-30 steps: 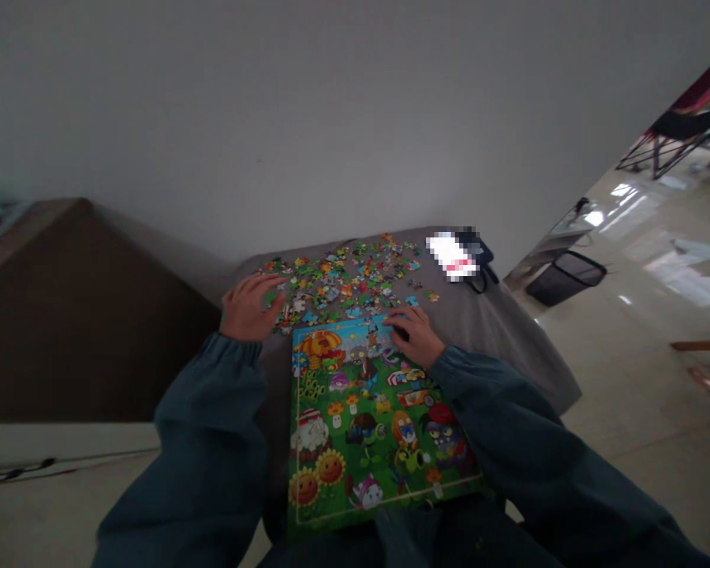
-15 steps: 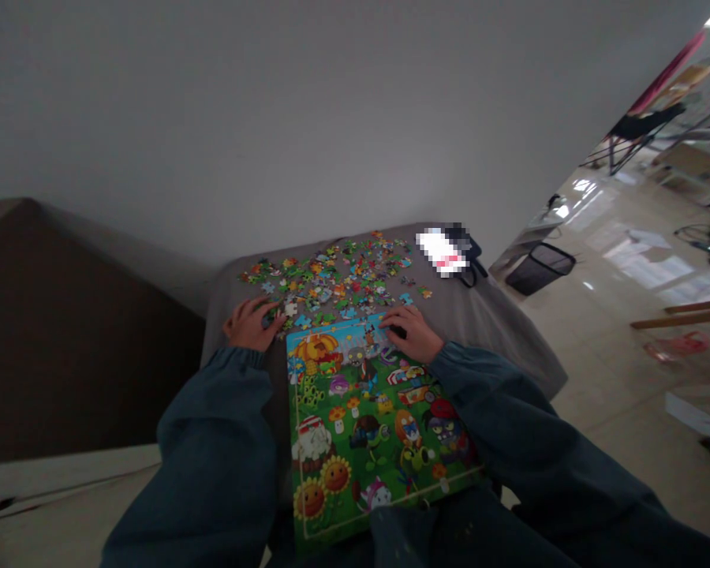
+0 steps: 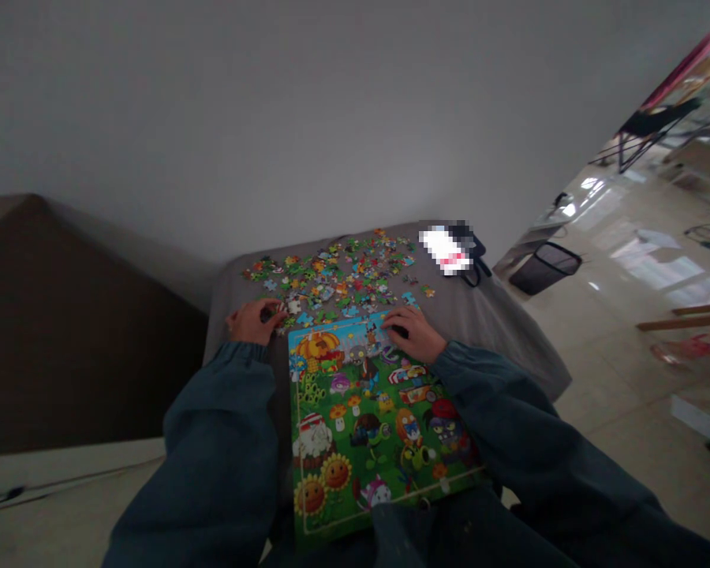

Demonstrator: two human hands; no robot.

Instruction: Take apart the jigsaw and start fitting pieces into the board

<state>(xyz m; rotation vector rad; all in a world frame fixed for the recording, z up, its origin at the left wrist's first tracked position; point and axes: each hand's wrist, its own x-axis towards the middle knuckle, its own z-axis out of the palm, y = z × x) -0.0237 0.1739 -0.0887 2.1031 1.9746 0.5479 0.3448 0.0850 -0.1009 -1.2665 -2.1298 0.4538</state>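
My left hand point(image 3: 254, 321) is at the left end of a spread of loose jigsaw pieces point(image 3: 355, 272), its thumb and forefinger pinched together on a small puzzle piece that they mostly cover. A whitish piece lies just right of those fingertips. My right hand point(image 3: 417, 333) rests on the upper right of a colourful puzzle board point(image 3: 360, 465), fingers slightly bent, thumb apart, and no piece visible in it. Cartoon plants and zombies on green cover the board, whose near edge reaches my lap.
Grey cloth point(image 3: 509, 339) covers the table, which stands against a plain wall point(image 3: 331, 118). A blurred-out white item with a dark strap point(image 3: 476, 272) lies at the back right. A dark bin point(image 3: 545, 268) stands on the tiled floor, and a brown panel point(image 3: 83, 339) is at left.
My left thumb and forefinger have drawn together into a pinch among the pieces. The right hand stays in place on the board. The view has shifted slightly.
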